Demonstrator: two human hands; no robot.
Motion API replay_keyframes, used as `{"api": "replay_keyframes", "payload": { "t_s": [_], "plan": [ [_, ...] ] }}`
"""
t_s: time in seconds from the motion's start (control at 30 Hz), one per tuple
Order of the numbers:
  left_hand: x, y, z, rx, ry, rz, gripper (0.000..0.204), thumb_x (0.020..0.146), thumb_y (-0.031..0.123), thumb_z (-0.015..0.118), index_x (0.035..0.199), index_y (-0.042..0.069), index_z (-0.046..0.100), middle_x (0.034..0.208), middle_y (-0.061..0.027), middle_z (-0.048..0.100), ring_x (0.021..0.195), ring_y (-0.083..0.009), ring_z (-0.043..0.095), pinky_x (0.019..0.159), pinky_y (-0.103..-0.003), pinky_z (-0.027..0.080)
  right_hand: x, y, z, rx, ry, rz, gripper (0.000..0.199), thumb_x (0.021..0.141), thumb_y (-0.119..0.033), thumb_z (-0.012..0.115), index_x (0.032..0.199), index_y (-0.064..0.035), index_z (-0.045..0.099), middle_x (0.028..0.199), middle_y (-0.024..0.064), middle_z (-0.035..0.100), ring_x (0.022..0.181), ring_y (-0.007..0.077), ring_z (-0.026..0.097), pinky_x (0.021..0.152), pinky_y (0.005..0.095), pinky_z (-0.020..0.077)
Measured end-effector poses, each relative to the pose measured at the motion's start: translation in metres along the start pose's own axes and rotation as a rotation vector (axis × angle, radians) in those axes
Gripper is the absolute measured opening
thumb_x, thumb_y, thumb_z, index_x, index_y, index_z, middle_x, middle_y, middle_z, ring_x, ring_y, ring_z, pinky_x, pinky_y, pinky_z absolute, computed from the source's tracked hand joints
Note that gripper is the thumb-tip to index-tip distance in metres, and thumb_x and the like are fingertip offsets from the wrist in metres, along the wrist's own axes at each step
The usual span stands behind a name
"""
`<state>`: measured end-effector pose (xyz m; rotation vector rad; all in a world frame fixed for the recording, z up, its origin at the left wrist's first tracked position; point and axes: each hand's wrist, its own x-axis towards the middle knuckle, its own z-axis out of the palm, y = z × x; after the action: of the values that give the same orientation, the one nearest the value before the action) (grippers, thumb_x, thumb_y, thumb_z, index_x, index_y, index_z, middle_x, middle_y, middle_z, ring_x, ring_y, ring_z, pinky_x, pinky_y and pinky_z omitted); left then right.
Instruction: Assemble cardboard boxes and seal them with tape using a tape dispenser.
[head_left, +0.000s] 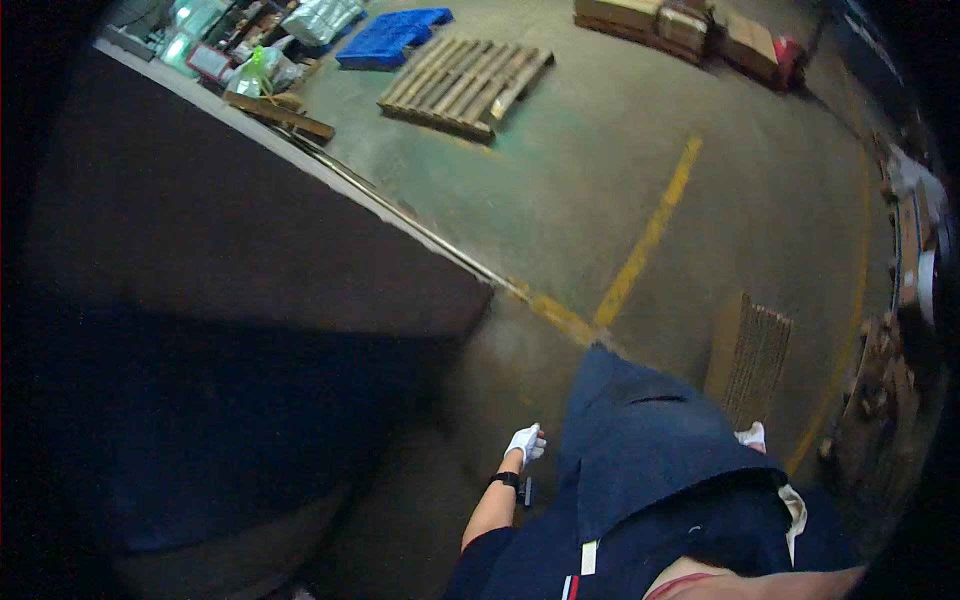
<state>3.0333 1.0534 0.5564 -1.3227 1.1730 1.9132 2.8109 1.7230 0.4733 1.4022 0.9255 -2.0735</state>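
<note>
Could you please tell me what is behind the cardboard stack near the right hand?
Beyond the corrugated cardboard stack, grey concrete floor shows, with a yellow line to the right. Whatever lies directly behind the cardboard is covered and cannot be seen.

Cardboard stack (759, 362) just ahead of the right hand (752, 437); pallet (465, 85) on the floor (560, 200) well ahead of the left hand (523, 443)

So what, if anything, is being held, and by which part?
The left hand shows nothing in it. The right hand is by the near end of the cardboard stack; its grip is partly hidden, so any hold can't be confirmed.
</note>
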Motion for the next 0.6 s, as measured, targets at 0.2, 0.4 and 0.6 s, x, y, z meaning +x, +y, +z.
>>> {"api": "replay_keyframes", "payload": {
  "t_s": [0.2,0.4,0.6],
  "plan": [
    [-0.075,0.034,-0.039,-0.001,0.179,0.203,0.031,0.091,0.036,0.047,0.101,0.010,0.060,0.076,-0.0083,0.063,0.054,-0.0185,0.055,0.047,-0.032,0.043,-0.202,0.112,0.099,0.036,0.141,-0.088,0.050,0.089,-0.046,0.045,0.051,-0.0186,0.026,0.041,0.0017,0.031,0.041,0.0241,0.037,0.045,0.0422,0.0341],
    [-0.203,0.206,0.009,0.559,0.155,0.734,0.028,0.093,0.029,0.047,0.089,0.005,0.061,0.077,-0.0054,0.065,0.066,-0.0159,0.058,0.058,-0.032,0.045,-0.256,0.037,0.171,-0.042,0.070,-0.007,0.053,0.088,-0.041,0.051,0.049,-0.0216,0.022,0.038,0.0006,0.025,0.032,0.0209,0.026,0.034,0.0363,0.0237],
    [-0.291,0.160,-0.063,0.849,0.198,0.646,0.029,0.087,0.028,0.047,0.088,0.003,0.062,0.086,-0.0200,0.064,0.072,-0.0351,0.058,0.069,-0.042,0.048,-0.437,0.087,0.271,-0.235,0.011,-0.116,0.051,0.089,-0.036,0.055,0.051,-0.0195,0.026,0.041,-0.0010,0.021,0.037,0.0154,0.022,0.043,0.0320,0.0253]
  ]
}}
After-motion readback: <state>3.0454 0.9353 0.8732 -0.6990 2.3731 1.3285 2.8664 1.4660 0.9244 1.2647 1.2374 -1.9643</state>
